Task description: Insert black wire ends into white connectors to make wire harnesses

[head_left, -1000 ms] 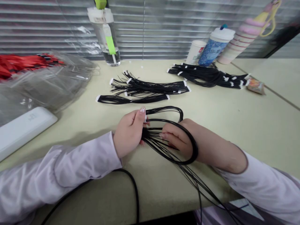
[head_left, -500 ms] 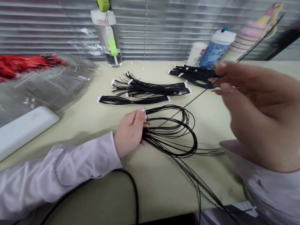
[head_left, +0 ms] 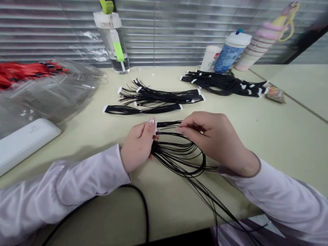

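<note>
My left hand is closed around a bundle of thin black wires and a white connector at its edge, thumb on top. From that grip the wires loop out to the right, and their loose tails run down over the table's front edge. My right hand pinches a single black wire between thumb and finger, just right of the connector; the wire's tip is too small to make out. Beyond my hands lies a flat black wire harness with white end connectors, and behind it a pile of similar harnesses.
More black harnesses lie at the back right beside a small packet. A clear bottle, a white container, a blue cup and an umbrella stand by the blinds. Left are plastic bags and a white power bank.
My right hand has come down and left from the raised position at the right, bringing the pinched wire close to the connector. My left hand keeps its hold on the bundle.
</note>
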The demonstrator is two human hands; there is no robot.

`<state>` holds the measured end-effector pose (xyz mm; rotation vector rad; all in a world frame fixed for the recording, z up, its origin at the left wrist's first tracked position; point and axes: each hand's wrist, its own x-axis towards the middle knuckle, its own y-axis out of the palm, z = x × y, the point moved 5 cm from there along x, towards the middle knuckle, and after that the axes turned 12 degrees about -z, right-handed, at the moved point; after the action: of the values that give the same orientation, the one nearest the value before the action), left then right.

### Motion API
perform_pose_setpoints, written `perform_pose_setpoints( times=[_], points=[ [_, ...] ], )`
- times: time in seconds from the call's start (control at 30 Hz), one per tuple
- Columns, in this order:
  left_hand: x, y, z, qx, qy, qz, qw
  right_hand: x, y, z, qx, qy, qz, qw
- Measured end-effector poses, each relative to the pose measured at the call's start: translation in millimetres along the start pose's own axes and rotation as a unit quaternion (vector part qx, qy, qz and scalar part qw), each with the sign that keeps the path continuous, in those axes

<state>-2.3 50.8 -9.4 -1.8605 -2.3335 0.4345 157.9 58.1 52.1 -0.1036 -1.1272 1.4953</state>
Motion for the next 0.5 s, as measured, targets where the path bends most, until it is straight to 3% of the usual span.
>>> perform_pose_setpoints(
  times=[0.2,0.5],
  points=[
    [0,0.3,0,-0.004,0.029,0.012,0.999,1,6,4,-0.003,-0.033,0.017,0.999],
    [0,1.2,-1,-0.031,-0.002,0.011,0.999,1,-6,8,0.024,-0.027,0.037,0.999]
  ],
)
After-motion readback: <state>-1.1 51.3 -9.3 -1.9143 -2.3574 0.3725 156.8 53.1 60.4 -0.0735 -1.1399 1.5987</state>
